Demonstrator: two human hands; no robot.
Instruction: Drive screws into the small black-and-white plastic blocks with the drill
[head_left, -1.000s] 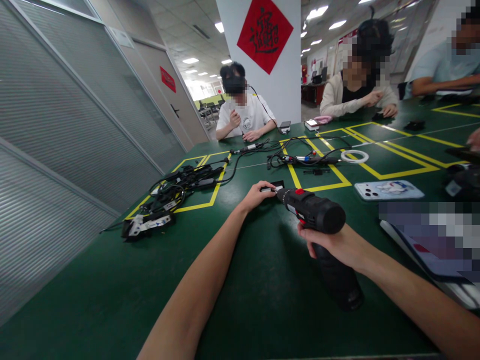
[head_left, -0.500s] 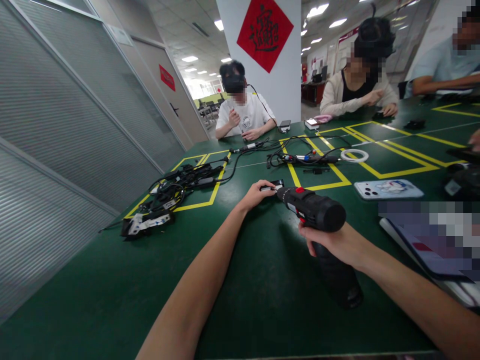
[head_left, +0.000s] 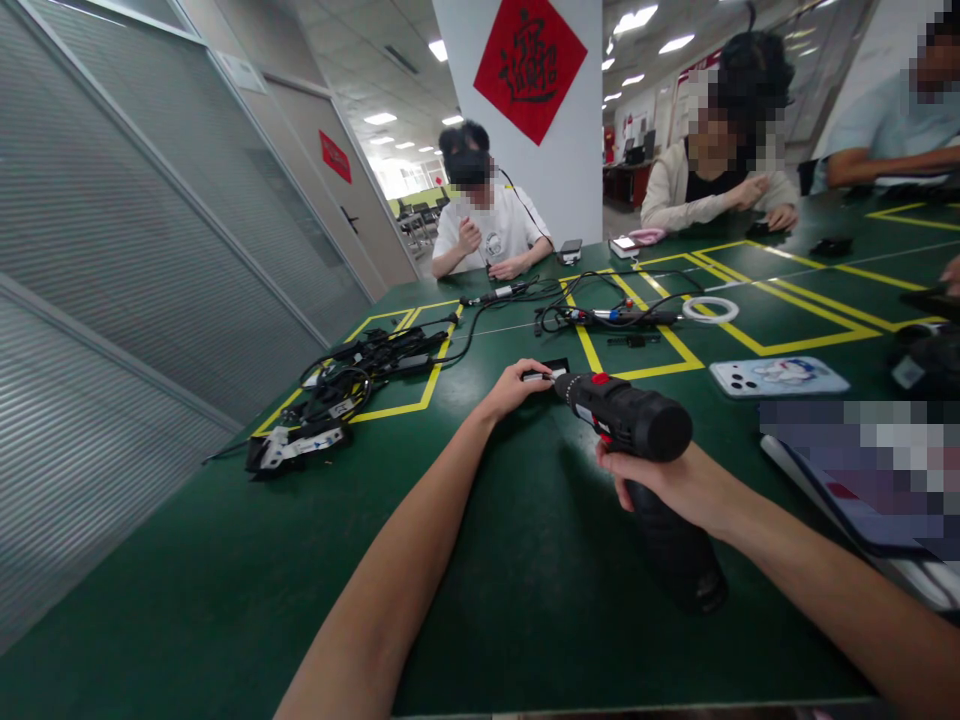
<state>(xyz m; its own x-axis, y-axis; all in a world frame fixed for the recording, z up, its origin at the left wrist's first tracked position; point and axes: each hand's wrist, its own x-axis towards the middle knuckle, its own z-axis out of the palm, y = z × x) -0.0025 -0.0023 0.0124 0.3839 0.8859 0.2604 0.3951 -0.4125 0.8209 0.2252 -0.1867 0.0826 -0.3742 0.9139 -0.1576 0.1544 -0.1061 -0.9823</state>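
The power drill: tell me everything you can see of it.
The power drill is black and plastic-looking, with red accents near the front and a small red switch on top. Its barrel lies nearly level, nose pointing away at a small black part that the left hand pinches on the green table. The right hand grips it where barrel meets handle. The thick handle base seems to rest on the table. No cord shows.

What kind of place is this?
Probably an office workroom: a green table with yellow tape boxes, tangled cables, and a cordless drill in the right hand, a small part in the left hand.
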